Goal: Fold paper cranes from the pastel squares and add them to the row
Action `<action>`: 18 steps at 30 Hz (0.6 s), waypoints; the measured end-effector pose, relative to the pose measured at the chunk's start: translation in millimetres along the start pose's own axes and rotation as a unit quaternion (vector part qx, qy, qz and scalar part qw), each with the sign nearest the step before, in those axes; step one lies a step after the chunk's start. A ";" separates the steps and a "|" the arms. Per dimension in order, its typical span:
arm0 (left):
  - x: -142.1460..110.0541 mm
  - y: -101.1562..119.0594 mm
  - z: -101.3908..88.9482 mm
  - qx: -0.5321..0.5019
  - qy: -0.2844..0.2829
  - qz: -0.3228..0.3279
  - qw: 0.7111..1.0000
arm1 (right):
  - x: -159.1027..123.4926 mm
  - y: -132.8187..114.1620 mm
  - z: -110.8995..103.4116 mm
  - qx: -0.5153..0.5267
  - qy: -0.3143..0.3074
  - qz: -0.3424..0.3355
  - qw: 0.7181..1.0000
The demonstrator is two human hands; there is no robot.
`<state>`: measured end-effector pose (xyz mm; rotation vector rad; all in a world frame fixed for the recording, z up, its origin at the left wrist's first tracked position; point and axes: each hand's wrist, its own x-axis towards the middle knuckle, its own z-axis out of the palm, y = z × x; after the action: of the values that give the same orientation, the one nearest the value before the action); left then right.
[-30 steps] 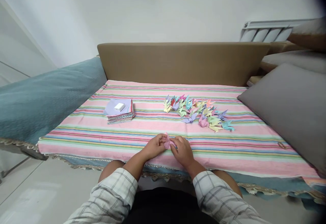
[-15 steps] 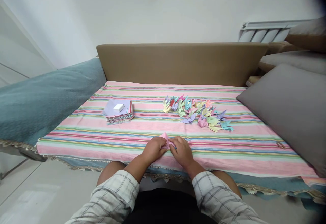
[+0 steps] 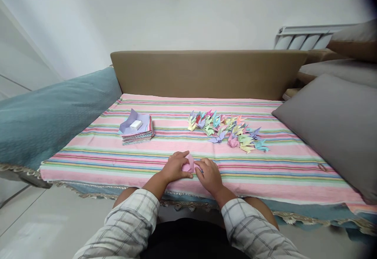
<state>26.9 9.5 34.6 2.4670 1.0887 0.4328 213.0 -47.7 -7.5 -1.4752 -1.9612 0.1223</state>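
A small folded piece of pink paper [image 3: 189, 164] lies on the striped cloth between my two hands. Around its left side, the thumb and forefinger of my left hand [image 3: 176, 166] are spread apart. The fingers of my right hand [image 3: 209, 174] are bent together at the paper's right edge, gripping it and hiding that end. Beyond my hands spreads a group of folded paper cranes [image 3: 219, 125] in many colours. Off to the left sits a stack of coloured paper sheets [image 3: 137, 138] with a small white block [image 3: 136, 125] on top.
The striped cloth [image 3: 103, 153] covers a sofa seat in front of a brown backrest [image 3: 206, 74]. Grey cushions [image 3: 332, 129] lean at the right, and a teal-covered armrest [image 3: 59, 113] stands left. A small brownish loop [image 3: 322, 167] rests near the cushion.
My left hand has loosened, its thumb and forefinger moving apart, so more of the pink paper shows. The top purple sheet on the stack has lifted at its far left corner.
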 end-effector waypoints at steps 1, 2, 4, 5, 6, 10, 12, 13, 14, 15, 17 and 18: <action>-0.8 -1.5 -0.8 0.003 -0.003 0.010 1.000 | 0.0 -0.4 -0.4 0.000 0.000 0.000 1.000; -1.7 -2.6 -1.6 0.008 -0.004 0.019 1.000 | -0.1 -0.6 -0.6 0.000 0.000 0.000 1.000; -3.1 -3.6 -3.0 0.020 -0.006 0.034 0.999 | -0.2 -0.6 -0.3 -0.003 0.003 0.000 1.000; -3.6 -3.4 -3.9 0.026 -0.007 0.041 0.999 | -0.3 -0.3 0.1 -0.006 0.005 -0.001 1.000; -3.8 -2.8 -4.8 0.029 -0.007 0.046 0.998 | -0.3 0.0 0.5 -0.007 0.006 -0.001 1.000; -2.9 2.2 -9.1 0.017 0.005 0.062 0.998 | -0.2 1.1 1.9 -0.007 0.006 -0.005 1.000; -1.8 4.3 -10.5 -0.002 0.008 0.066 0.998 | -0.1 1.2 1.8 -0.007 0.007 -0.006 1.000; -1.1 4.9 -10.8 -0.012 0.008 0.066 0.998 | 0.0 1.1 1.7 -0.009 0.008 -0.007 1.000; -0.4 5.1 -10.8 -0.022 0.007 0.064 0.998 | 0.0 1.1 1.5 -0.012 0.010 -0.009 1.000; 0.3 5.0 -10.5 -0.031 0.006 0.061 0.998 | 0.2 1.0 1.3 -0.016 0.011 -0.010 1.000; 1.9 3.8 -9.3 -0.045 0.003 0.055 0.997 | 0.6 0.9 1.2 -0.027 0.011 -0.009 1.000; 2.6 2.8 -8.3 -0.053 0.003 0.052 0.997 | 0.8 0.9 1.4 -0.032 0.009 -0.008 0.999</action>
<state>26.8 11.7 43.5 2.4384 0.9177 0.5171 212.8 -46.2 -8.6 -1.4968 -1.9791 0.0393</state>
